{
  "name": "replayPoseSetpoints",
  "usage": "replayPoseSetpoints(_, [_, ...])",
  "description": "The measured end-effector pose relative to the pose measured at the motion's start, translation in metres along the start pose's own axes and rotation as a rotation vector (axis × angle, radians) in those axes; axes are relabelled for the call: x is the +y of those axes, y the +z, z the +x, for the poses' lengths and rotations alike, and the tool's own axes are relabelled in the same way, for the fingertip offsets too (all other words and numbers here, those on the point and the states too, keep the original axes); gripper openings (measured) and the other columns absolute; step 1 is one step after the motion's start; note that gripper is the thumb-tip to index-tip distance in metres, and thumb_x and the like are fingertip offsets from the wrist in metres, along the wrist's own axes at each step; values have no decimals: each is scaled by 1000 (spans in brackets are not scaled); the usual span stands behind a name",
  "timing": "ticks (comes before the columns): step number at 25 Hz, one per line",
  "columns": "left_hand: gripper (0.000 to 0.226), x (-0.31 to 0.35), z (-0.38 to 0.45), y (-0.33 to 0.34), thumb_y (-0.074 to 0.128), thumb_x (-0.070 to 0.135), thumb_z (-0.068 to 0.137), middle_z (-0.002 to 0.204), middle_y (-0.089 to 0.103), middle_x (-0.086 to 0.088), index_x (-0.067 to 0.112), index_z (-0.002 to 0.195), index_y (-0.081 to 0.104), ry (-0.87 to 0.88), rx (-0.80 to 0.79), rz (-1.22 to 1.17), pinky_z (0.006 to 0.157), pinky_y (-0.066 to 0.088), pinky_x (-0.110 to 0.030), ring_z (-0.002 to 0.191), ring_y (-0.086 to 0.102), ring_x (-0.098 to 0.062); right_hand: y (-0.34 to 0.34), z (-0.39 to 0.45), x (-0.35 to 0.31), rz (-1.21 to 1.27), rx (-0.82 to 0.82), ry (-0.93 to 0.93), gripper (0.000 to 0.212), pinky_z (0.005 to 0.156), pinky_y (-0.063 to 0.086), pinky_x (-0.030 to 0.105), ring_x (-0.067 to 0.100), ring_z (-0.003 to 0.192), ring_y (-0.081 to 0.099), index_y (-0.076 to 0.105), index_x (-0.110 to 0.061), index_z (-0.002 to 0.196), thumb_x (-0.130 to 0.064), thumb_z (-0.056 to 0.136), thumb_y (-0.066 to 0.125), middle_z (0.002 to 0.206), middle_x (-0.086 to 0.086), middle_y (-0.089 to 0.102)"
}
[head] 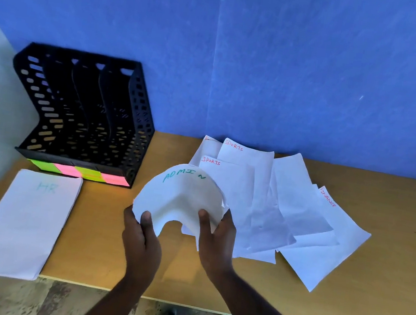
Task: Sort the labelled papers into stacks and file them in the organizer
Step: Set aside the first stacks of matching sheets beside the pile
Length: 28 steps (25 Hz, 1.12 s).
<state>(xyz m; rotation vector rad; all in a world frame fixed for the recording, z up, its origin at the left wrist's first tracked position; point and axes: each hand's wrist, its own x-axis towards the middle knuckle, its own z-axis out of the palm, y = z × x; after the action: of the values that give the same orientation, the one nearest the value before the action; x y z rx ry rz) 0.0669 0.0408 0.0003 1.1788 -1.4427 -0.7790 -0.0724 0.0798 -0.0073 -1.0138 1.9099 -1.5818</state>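
ADMIN bundle in hand, most of the sorting still to do

The table (288,297) has the black organizer (84,116) at its back left, slots look empty as far as I can tell, coloured sticky notes (79,173) along its front lip; the loose papers (282,208) fan out on the right, SPORTS and FINANCE labels showing; the HR stack (21,224) lies flat in front of the organizer; the ADMIN sheets (182,199) are up off the table, bowed into an arch, left hand (141,236) and right hand (216,241) each gripping a bottom corner with curled fingers; paper's light and floppy, slides apart easily, so I'd pinch both edges and square it up first.
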Motion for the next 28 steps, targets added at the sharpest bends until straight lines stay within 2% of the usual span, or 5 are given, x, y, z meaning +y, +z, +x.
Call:
replayPoseSetpoints(6, [30, -54, -13, -41, 29, 57, 98, 106, 63, 18, 43, 123, 36, -146, -15, 99, 61, 52, -20, 93, 68, -11, 40, -34, 40, -252, -214, -23, 22, 86, 58, 36, 8, 98, 68, 59, -34, 123, -37, 101, 56, 107, -19, 71])
replayPoseSetpoints(12, [25, -62, -3, -40, 33, 31, 102, 98, 59, 36, 47, 121, 35, -130, -136, 139, 69, 45, -7, 86, 56, 21, 37, -37, 46, -225, -189, 97, 29, 78, 46, 17, 6, 102, 68, 60, -41, 119, -23, 96, 63, 94, -52, 58])
replayPoseSetpoints(18, [42, -39, 63, -55, 49, -9, 80, 82, 66, -1, 18, 112, 53, 199, -381, 584, 62, 45, -31, 74, 62, -25, -14, 15, -6, -117, 19, -84, 82, 98, 48, 15, 0, 129, 53, 41, -31, 142, -24, 74, 86, 141, -19, 53])
replayPoseSetpoints(23, [51, 2, 67, -20, 55, -9, 65, 83, 61, 8, 24, 104, 57, 551, -464, 738, 82, 38, -30, 79, 61, -21, -44, 59, -29, -456, -340, -66, 44, 79, 55, 28, 5, 90, 69, 66, -37, 109, -21, 73, 86, 97, -17, 75])
replayPoseSetpoints(28, [70, -29, 42, -28, 68, 41, 83, 134, 44, -2, 11, 139, 38, -46, -3, 422, 116, 25, -41, 127, 42, -18, -86, 45, 15, -259, -273, 191, 22, 78, 57, 39, 9, 79, 67, 72, -28, 86, -16, 75, 86, 81, -9, 74])
